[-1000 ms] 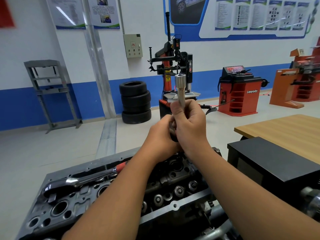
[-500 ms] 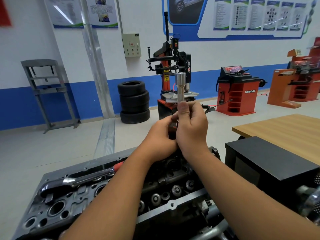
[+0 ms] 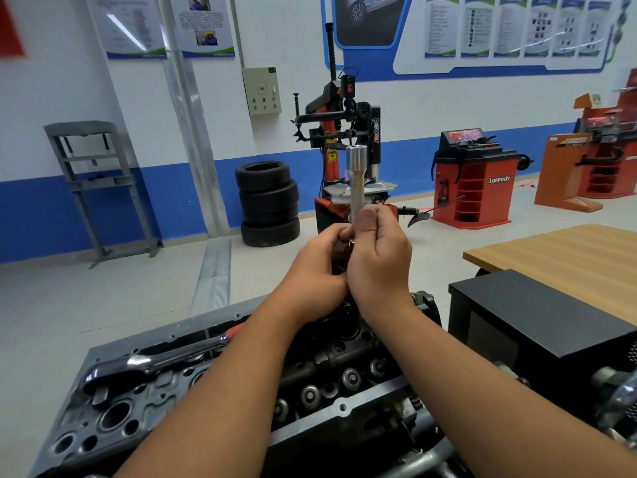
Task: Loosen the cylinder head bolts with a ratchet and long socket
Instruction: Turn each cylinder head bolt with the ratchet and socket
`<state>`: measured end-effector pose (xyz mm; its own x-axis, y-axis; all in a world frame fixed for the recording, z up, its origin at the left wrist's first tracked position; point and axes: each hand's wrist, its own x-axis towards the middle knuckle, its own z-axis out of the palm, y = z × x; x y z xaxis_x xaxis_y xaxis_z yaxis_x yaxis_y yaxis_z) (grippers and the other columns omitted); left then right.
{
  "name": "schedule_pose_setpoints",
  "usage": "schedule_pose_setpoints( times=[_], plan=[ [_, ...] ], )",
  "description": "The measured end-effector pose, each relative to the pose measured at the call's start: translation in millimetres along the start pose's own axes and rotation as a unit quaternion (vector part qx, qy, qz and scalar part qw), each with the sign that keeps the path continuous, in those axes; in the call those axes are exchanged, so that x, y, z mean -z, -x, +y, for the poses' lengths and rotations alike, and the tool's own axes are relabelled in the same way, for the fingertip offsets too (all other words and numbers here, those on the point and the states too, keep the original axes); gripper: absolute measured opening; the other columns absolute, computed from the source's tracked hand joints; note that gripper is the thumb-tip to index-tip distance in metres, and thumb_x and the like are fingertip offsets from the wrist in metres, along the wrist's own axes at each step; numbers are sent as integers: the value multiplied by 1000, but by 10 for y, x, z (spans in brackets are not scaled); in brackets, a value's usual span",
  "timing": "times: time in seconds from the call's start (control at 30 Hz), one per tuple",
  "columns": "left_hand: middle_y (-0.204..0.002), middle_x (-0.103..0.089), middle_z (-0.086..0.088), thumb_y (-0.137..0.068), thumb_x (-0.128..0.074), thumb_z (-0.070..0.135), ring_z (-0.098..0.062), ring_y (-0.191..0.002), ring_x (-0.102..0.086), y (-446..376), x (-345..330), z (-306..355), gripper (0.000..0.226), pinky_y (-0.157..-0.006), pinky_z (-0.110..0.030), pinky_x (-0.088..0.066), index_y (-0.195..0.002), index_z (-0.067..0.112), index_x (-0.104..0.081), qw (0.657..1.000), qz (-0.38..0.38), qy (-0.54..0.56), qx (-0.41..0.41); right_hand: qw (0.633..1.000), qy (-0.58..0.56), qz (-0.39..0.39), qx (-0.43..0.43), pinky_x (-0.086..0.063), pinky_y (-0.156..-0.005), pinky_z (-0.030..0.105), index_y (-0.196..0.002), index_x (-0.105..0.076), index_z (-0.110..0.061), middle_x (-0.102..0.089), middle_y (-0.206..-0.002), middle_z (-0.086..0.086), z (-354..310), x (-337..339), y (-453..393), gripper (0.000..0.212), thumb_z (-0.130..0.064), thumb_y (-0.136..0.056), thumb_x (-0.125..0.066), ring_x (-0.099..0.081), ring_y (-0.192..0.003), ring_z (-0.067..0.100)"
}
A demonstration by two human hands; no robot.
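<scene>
A long silver socket [image 3: 355, 177] stands upright in front of me, its wide end on top. My right hand [image 3: 377, 260] pinches its lower shaft between thumb and fingers. My left hand [image 3: 319, 270] is curled beside it and grips a dark part under the socket, mostly hidden by both hands. A chrome ratchet [image 3: 151, 362] with a red grip lies on the left side of the cylinder head [image 3: 113, 419]. Valve springs and bolt holes show in the dark engine [image 3: 331, 381] below my forearms.
A black box [image 3: 537, 326] sits right of the engine, with a wooden table [image 3: 565, 253] behind it. Across the floor stand stacked tyres [image 3: 269, 201], a tyre changer [image 3: 344, 143], a red wheel balancer [image 3: 475, 181] and a grey rack [image 3: 93, 181].
Both hands have stayed together above the engine. My right thumb has slid up the socket shaft a little, and the socket stands more upright.
</scene>
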<state>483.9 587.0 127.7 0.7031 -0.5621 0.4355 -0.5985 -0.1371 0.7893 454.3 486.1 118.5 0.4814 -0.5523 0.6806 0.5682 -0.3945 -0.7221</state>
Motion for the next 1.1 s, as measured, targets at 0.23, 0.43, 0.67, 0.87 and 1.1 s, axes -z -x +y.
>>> schedule_pose_setpoints(
  times=[0.23,0.43,0.67,0.87,1.1],
  plan=[
    [-110,-75,0,-88,-78,0,-18,-98,-75,-7,-13,0,60,-82,-41,-65,-138,26,-59,999,30,-25,3,1000,7,-5,-4,-60,-75,41,-94,-52,-31,-68,-87,-6,11,6,-4,16,-43,-101,-60,-69,-82,9],
    [-104,-77,-2,-87,-79,-1,-19,-92,-76,-12,-14,-11,55,-77,-39,-65,-133,24,-61,998,47,-31,-4,999,32,5,21,-57,-73,42,-98,-63,-19,-65,-82,-11,30,-12,13,28,-42,-107,-49,-65,-79,9],
    [-104,-77,2,-86,-76,-7,-12,-90,-75,-6,5,-4,61,-73,-30,-60,-137,22,-61,1000,-1,-7,-15,998,41,9,42,-51,-64,31,-92,-59,-20,-62,-74,-12,53,-19,15,29,-44,-104,-49,-62,-77,7],
    [-107,-76,7,-88,-81,6,-11,-93,-74,-19,-57,-15,51,-81,-36,-65,-130,29,-64,995,61,-78,-6,1000,10,11,23,-53,-63,22,-96,-51,-34,-63,-78,-13,32,2,4,25,-58,-97,-59,-66,-76,4],
    [-104,-76,2,-86,-78,-3,-15,-87,-74,-6,-16,-10,64,-70,-27,-58,-139,28,-58,999,10,-32,-16,998,46,7,44,-49,-68,28,-94,-60,-24,-61,-79,-14,35,-5,9,29,-44,-105,-43,-62,-81,5]
  ],
)
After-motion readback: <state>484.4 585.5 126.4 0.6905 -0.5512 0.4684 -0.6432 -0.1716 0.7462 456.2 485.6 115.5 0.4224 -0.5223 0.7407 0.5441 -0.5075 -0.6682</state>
